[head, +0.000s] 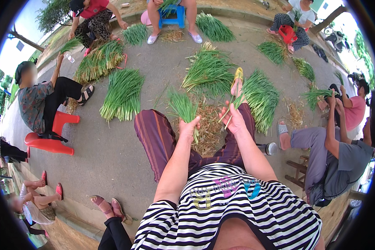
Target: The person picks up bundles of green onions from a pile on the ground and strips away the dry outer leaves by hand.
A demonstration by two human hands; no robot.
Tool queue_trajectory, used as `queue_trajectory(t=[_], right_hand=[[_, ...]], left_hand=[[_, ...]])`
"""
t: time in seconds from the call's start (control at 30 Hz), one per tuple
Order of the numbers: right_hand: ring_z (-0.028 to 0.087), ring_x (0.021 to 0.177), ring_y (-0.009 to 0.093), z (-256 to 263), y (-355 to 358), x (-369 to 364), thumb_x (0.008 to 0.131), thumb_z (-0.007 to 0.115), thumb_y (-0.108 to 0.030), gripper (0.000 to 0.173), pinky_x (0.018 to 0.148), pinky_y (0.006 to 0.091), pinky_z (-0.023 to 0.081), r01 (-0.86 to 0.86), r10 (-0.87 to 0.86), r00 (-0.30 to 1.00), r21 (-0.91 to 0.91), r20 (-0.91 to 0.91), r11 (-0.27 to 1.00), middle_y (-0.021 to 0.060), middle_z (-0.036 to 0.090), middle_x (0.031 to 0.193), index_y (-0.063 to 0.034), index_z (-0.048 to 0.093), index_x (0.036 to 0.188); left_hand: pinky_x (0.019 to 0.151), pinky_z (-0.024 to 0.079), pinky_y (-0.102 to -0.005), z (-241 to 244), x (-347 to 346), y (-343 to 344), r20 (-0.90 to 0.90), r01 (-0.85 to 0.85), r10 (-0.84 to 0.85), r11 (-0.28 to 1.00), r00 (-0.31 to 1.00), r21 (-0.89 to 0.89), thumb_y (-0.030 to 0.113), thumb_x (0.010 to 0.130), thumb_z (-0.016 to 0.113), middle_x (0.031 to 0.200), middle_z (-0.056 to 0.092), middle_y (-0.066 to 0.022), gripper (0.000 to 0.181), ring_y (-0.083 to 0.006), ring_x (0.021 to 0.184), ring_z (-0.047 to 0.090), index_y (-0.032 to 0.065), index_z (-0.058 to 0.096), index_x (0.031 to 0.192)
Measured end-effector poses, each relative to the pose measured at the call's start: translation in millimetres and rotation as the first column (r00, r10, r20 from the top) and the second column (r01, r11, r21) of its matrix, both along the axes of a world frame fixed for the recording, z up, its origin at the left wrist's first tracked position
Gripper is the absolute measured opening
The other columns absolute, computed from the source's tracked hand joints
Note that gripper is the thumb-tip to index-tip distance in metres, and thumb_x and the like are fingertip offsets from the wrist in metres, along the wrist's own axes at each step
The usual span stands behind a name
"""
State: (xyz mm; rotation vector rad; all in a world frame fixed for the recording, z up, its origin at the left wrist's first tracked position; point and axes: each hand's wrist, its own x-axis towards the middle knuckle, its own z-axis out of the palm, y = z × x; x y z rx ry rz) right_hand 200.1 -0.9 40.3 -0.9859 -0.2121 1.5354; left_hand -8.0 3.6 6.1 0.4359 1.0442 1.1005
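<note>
My left hand grips a bunch of green chives, leafy tips pointing away from me and pale stems sticking out below the fist. A few loose chive stalks are pinched in my right hand, a short way to the right. Between my knees, dry brown trimmings cover the ground under both hands. Ahead lies a large heap of chives with yellowish ends showing. Beside my right leg, a neater pile of chives has its whitish stems turned towards me.
Another chive pile lies on the pavement to the left. A person on a red plastic stool sits further left. A person on a wooden stool is close on my right, near a clear bottle. Across from me stands a blue stool.
</note>
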Motion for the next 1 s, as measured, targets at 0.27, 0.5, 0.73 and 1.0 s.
queue_trajectory(t=[0.27, 0.5, 0.73, 1.0], right_hand=[[0.025, 0.046, 0.002, 30.7, -4.5, -17.3, 0.09, 0.06, -0.034, 0.03, 0.039, 0.0165, 0.019, -0.125, 0.124, 0.992, -0.09, -0.012, 0.988, -0.0089, 0.032, 0.059, -0.007, 0.056, 0.101], [0.027, 0.043, 0.0, 31.2, -12.7, -41.0, 0.086, 0.067, -0.028, 0.027, 0.038, 0.0165, 0.02, -0.265, 0.275, 0.948, -0.083, 0.158, 0.961, -0.0106, 0.031, 0.056, -0.0059, 0.056, 0.097], [0.034, 0.046, 0.002, 29.6, -28.4, -68.7, 0.076, 0.076, -0.028, 0.031, 0.039, 0.0188, 0.023, -0.378, 0.432, 0.733, -0.214, 0.525, 0.901, -0.0077, 0.047, 0.064, -0.0091, 0.062, 0.096], [0.033, 0.046, 0.002, 17.0, -26.4, -62.6, 0.078, 0.074, -0.021, 0.031, 0.04, 0.0184, 0.024, -0.394, 0.465, 0.73, -0.248, 0.501, 0.885, -0.0079, 0.047, 0.066, -0.0088, 0.061, 0.102]], left_hand=[[0.053, 0.054, -0.0248, 12.2, 1.7, -3.8, 0.243, 0.122, -0.117, 0.992, 0.963, -0.007, 0.013, 0.086, 0.064, 0.091, 0.066, -0.006, 0.022, -0.0118, 0.063, 0.061, 0.0041, 0.061, 0.106], [0.063, 0.056, -0.0279, 11.1, 3.3, -2.1, 0.29, 0.123, -0.121, 0.992, 0.949, 0.012, 0.009, 0.084, 0.065, 0.093, 0.065, -0.0042, 0.024, -0.0129, 0.072, 0.063, 0.005, 0.06, 0.108], [0.065, 0.052, -0.0283, 7.6, 4.4, -3.8, 0.274, 0.044, -0.058, 0.997, 0.96, 0.058, 0.005, 0.08, 0.069, 0.093, 0.066, -0.0045, 0.03, -0.0161, 0.077, 0.063, 0.0055, 0.061, 0.109], [0.068, 0.053, -0.0303, 2.7, 7.6, -4.7, 0.266, 0.012, -0.012, 1.0, 0.964, 0.002, 0.005, 0.077, 0.072, 0.094, 0.065, -0.0048, 0.028, -0.0181, 0.078, 0.064, 0.005, 0.06, 0.102]])
